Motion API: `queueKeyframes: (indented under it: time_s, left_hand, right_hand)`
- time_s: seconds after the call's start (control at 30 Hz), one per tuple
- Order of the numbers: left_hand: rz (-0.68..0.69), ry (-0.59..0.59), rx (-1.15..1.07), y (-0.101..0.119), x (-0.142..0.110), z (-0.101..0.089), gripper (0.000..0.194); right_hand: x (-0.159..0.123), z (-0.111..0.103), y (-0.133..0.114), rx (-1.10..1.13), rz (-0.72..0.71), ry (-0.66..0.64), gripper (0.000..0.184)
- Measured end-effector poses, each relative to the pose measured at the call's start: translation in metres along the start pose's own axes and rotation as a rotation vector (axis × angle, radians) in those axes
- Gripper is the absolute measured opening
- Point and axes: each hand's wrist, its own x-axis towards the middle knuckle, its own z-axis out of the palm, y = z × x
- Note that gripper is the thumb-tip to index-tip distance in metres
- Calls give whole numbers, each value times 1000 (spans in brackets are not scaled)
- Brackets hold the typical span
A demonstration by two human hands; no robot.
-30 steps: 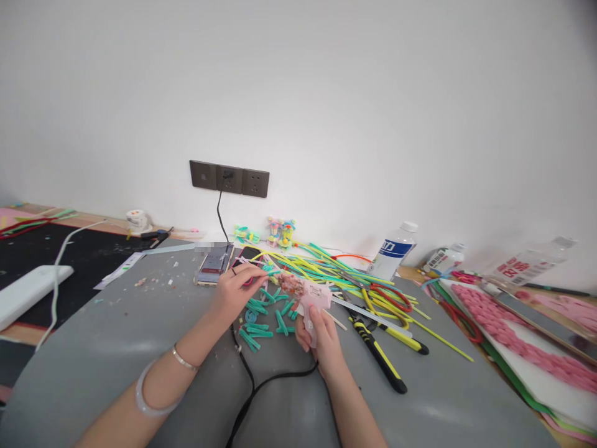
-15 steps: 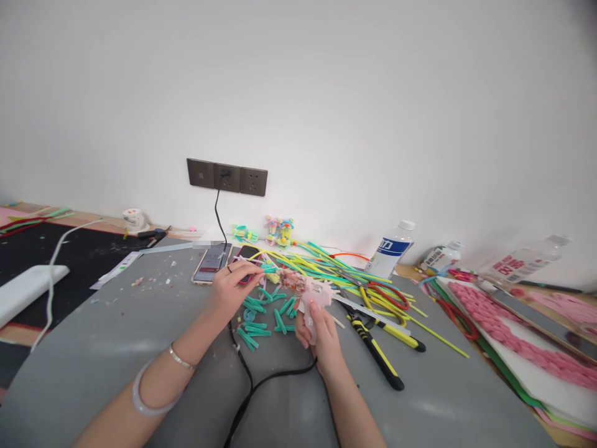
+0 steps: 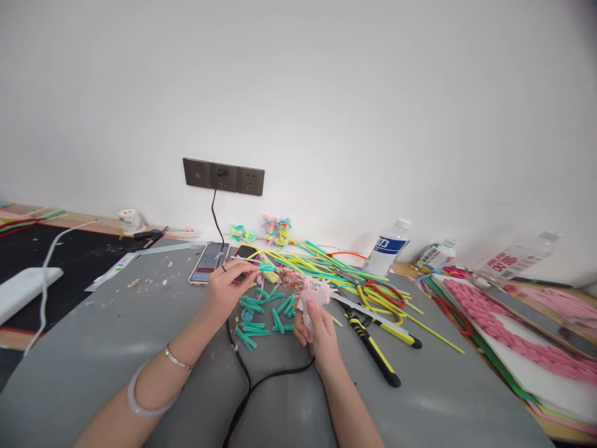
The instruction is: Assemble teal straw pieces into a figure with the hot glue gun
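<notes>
The left hand (image 3: 229,289), palm down, had its fingertips closed together on a short teal pipe-cleaner piece (image 3: 268,268) that stuck out ahead of them. The right hand (image 3: 318,326) was wrapped around the grip of a pink hot glue gun (image 3: 314,291), with its thumb along the near side. The gun's bead-crusted nozzle (image 3: 291,278) pointed from the right hand toward the left, close to the teal piece; whether the two touched could not be told.

Between the hands and slightly nearer the wearer, cut teal pipe-cleaner lengths (image 3: 245,339) lay scattered on the grey tabletop (image 3: 438,398). A phone with a lit screen (image 3: 209,264) lay just beyond the left hand. Past both hands stood small pipe-cleaner figures (image 3: 282,232) by the wall (image 3: 326,112), and a heap of long yellow and green pipe cleaners (image 3: 321,260) spread beyond the right hand. To the right of that hand were pliers with yellow-and-black handles (image 3: 379,356), then red-handled scissors (image 3: 389,297) a little farther off. A bottle with a blue label (image 3: 388,246) stood beyond them. Below the right hand, a black cable (image 3: 275,378) curved across the tabletop between the forearms.
</notes>
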Motion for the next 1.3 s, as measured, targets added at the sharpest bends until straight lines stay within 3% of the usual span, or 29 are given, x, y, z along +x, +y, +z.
queueKeyframes:
  time_s: [0.63,1.17,1.3]
  left_hand:
    - [25,-39,-21,-5,-3,0,5]
    - [-2,1,11,-8,-3,-1,5]
    - [-11,-38,-3,-10,-5,1,5]
  right_hand:
    - [-1,0,-1,38,14,-56,49]
    - [3,-3,-1,8,24,33,51]
    - [1,-2,-2,29,18,30,50]
